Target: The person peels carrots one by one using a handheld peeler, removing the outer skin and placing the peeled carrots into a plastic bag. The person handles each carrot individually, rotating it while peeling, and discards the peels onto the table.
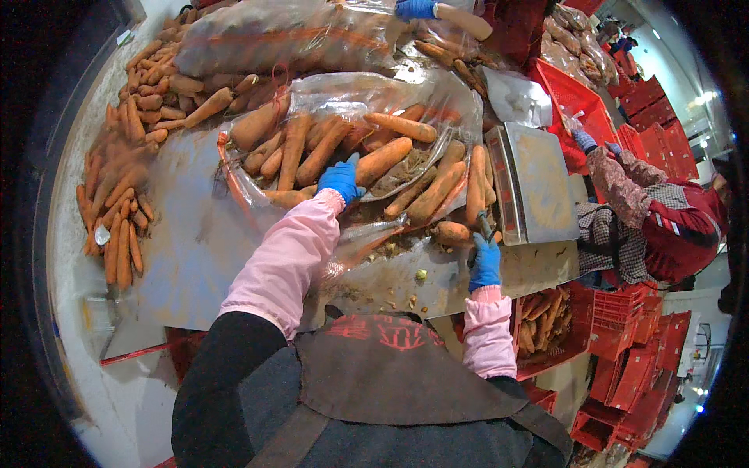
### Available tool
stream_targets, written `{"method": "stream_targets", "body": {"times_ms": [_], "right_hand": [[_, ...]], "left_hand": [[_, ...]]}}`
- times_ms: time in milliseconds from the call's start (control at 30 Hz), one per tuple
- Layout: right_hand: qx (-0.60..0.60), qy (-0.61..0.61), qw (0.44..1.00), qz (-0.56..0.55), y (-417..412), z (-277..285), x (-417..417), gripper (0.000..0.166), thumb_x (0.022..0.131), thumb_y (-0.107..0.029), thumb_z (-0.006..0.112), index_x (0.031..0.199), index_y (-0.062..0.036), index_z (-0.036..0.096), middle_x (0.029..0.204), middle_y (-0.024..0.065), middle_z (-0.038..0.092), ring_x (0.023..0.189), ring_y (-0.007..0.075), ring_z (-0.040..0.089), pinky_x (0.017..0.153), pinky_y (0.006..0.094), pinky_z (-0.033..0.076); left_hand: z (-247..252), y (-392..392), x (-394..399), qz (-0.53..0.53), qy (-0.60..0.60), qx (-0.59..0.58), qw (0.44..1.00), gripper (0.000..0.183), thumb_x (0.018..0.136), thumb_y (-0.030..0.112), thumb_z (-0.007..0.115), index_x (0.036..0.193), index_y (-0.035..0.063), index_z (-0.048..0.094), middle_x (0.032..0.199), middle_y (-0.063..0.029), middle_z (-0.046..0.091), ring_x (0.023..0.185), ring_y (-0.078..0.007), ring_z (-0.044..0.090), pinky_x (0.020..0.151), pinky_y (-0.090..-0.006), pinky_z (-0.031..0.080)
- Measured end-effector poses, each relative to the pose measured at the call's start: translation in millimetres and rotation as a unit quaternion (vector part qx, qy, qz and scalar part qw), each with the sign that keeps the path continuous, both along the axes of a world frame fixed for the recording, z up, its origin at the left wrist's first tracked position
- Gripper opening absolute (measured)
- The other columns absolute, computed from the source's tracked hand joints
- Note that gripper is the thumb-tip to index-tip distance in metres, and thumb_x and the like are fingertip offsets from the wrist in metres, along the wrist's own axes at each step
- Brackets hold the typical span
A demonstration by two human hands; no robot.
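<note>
My left hand [341, 180], in a blue glove, has its thumb and fingers around the near end of a thick carrot [384, 160]. That carrot lies among several others in a torn-open clear plastic bag [363, 88]. In my right hand [485, 260], also gloved in blue, is a small knife [484, 223], its handle partly hidden by the fingers. The knife's tip points away from me, close to an upright-lying carrot [476, 184]. A short carrot [452, 233] rests just left of the right hand. Soil clings to the carrots and the bag.
A platform scale [539, 181] stands right of the carrots on the metal table [187, 234]. Loose carrots [123, 193] are heaped at left, with a full bag [281, 41] behind. A co-worker [679, 228] reaches into a red crate [570, 96]; another person's gloved hand [415, 9] shows at top.
</note>
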State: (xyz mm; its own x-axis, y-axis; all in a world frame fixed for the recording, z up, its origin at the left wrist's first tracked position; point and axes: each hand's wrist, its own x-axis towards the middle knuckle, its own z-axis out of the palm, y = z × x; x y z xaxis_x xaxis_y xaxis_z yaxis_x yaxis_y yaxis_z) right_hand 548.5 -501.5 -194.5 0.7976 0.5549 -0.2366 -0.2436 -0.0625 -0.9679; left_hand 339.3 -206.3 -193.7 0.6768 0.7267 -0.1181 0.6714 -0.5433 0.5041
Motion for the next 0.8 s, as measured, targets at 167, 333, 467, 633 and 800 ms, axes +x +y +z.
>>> {"method": "stream_targets", "body": {"times_ms": [167, 333, 467, 633, 800], "right_hand": [[-0.001, 0.017, 0.999, -0.04, -16.4, 19.2, -10.1, 0.038, 0.086, -0.008, 0.053, 0.124, -0.0123, 0.054, 0.058, -0.0076, 0.043, 0.04, 0.0022, 0.031, 0.036, 0.0191, 0.025], [-0.012, -0.04, 0.998, -0.039, -9.9, 48.8, -31.3, 0.033, 0.088, -0.011, 0.052, 0.12, -0.0121, 0.058, 0.08, -0.004, 0.061, 0.042, 0.0008, 0.032, 0.038, 0.0165, 0.024], [-0.043, 0.042, 0.998, 0.007, 36.4, 102.1, -62.8, 0.031, 0.091, -0.02, 0.048, 0.119, -0.0123, 0.057, 0.103, 0.0, 0.062, 0.046, 0.0004, 0.034, 0.04, 0.0161, 0.025], [0.016, 0.144, 0.968, 0.204, 61.9, 88.1, -66.9, 0.039, 0.09, -0.032, 0.051, 0.121, -0.0081, 0.053, 0.09, 0.0057, 0.062, 0.051, 0.0123, 0.053, 0.043, 0.0226, 0.043], [0.133, 0.446, 0.877, 0.118, 47.6, 27.7, -103.8, 0.035, 0.086, -0.03, 0.06, 0.111, -0.0063, 0.057, 0.081, 0.0063, 0.063, 0.048, 0.0137, 0.052, 0.042, 0.0265, 0.045]], "left_hand": [[12.6, -10.2, -7.7, 0.082, -0.386, -0.529, 0.751, 0.059, 0.074, 0.032, 0.068, 0.122, 0.004, 0.049, 0.109, -0.0146, 0.059, 0.1, -0.0281, 0.058, 0.084, -0.0383, 0.047], [31.2, -43.4, -56.8, 0.149, -0.407, -0.744, 0.509, 0.052, 0.079, 0.031, 0.063, 0.122, 0.0042, 0.048, 0.109, -0.0129, 0.06, 0.093, -0.0286, 0.06, 0.08, -0.042, 0.051], [84.1, -70.0, -73.1, -0.008, -0.397, -0.625, 0.673, 0.064, 0.071, 0.029, 0.071, 0.125, 0.0039, 0.046, 0.113, -0.0091, 0.058, 0.102, -0.023, 0.057, 0.086, -0.0395, 0.048], [121.0, -91.2, -76.6, -0.07, -0.391, -0.433, 0.81, 0.071, 0.064, 0.024, 0.078, 0.124, 0.0034, 0.046, 0.117, -0.008, 0.055, 0.109, -0.0176, 0.051, 0.096, -0.0328, 0.04], [136.4, -113.7, -85.6, -0.008, -0.481, -0.38, 0.79, 0.068, 0.063, 0.018, 0.079, 0.122, 0.0043, 0.047, 0.12, -0.0082, 0.052, 0.109, -0.0185, 0.05, 0.095, -0.0325, 0.041]]}}
